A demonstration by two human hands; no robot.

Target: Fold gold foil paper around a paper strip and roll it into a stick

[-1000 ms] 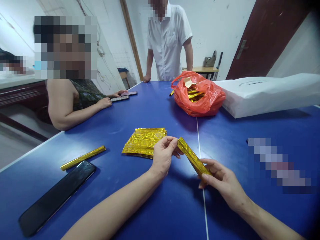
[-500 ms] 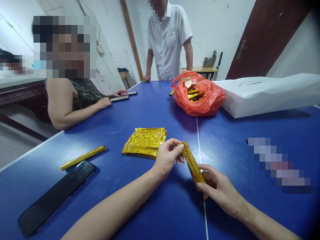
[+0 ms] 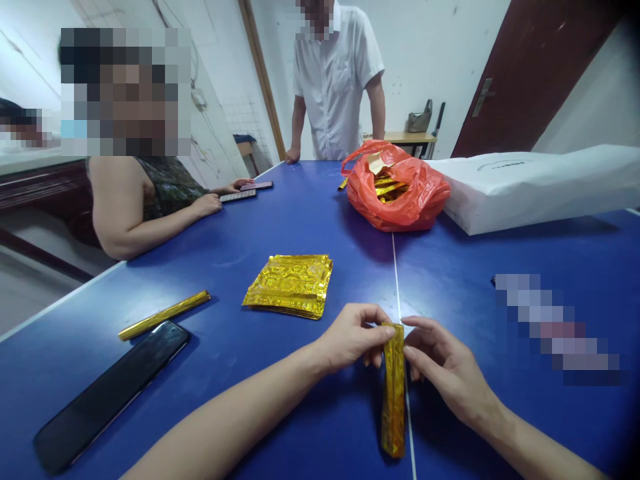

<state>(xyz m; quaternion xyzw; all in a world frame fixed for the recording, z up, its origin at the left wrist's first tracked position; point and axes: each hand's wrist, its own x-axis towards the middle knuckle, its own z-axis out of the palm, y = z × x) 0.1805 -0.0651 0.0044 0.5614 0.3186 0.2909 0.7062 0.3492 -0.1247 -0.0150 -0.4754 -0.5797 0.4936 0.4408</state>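
Note:
My left hand (image 3: 357, 337) pinches the upper end of a folded gold foil paper strip (image 3: 393, 400), which hangs lengthwise toward me over the blue table. Beside the strip's top right edge is my right hand (image 3: 443, 360), thumb and forefinger apart; whether its fingertips touch the foil I cannot tell. A flat stack of embossed gold foil paper (image 3: 290, 285) lies beyond my left hand. Farther left rests a thin gold foil roll (image 3: 165, 315), close to a black phone (image 3: 113, 393).
A red plastic bag (image 3: 395, 210) with gold foil pieces stands at the far middle, beside a large white package (image 3: 540, 190). A blurred-out object (image 3: 555, 327) lies at right. One person (image 3: 120, 207) sits at left near phones; another person (image 3: 333, 87) leans on the far edge.
The foil strip has moved nearer to me and turned from slanted to lengthwise. My right hand has let go of its lower end and moved up beside its top.

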